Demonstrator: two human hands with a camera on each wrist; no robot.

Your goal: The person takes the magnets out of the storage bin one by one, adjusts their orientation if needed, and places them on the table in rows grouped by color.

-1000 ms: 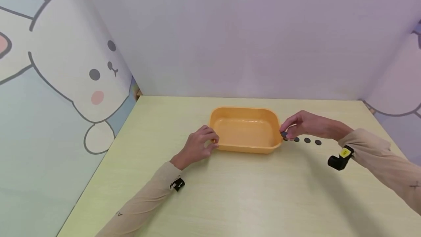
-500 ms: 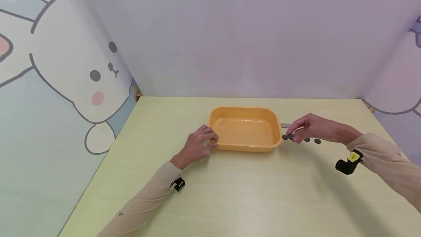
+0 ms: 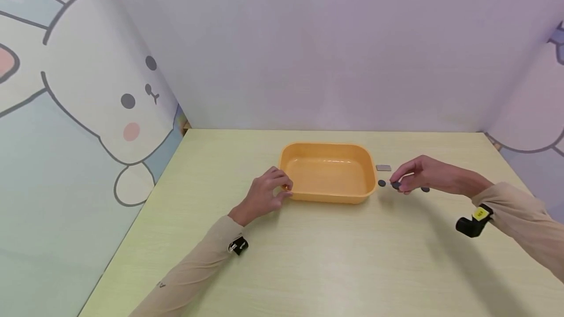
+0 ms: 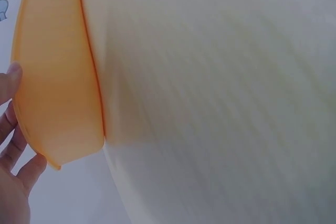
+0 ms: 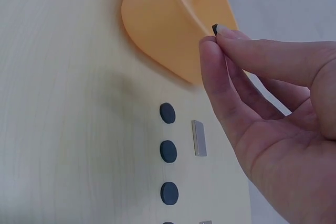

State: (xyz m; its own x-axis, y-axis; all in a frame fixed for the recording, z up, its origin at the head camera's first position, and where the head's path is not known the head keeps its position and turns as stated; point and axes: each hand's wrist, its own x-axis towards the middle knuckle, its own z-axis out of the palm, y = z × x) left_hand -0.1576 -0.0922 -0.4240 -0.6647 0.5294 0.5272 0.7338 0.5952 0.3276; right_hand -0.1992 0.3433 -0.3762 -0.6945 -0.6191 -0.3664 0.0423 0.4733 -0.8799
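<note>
An orange tray (image 3: 328, 198) sits on the table, its visible inside bare. My left hand (image 3: 266, 192) grips the rim at the tray's near left corner; in the left wrist view, fingertips (image 4: 32, 169) lie along that rim. To the right of the tray, my right hand (image 3: 417, 175) pinches a small black disc (image 3: 396, 186) between thumb and fingertips. The right wrist view shows this disc (image 5: 214, 30) nearly edge-on. Several like it lie in a row on the table, among them one black disc (image 3: 382, 183) beside the tray; the hand hides part of the row.
A grey rectangular bar (image 3: 383, 168) lies behind the row of discs, and the edge of another bar (image 5: 206, 222) shows in the right wrist view. The pale wooden table (image 3: 308, 258) meets a plain wall (image 3: 330, 62) at the back.
My right hand has moved rightward, away from the tray and along the row, with a black disc at its fingertips. The grey bar has come into sight. My left hand and the tray stay put.
</note>
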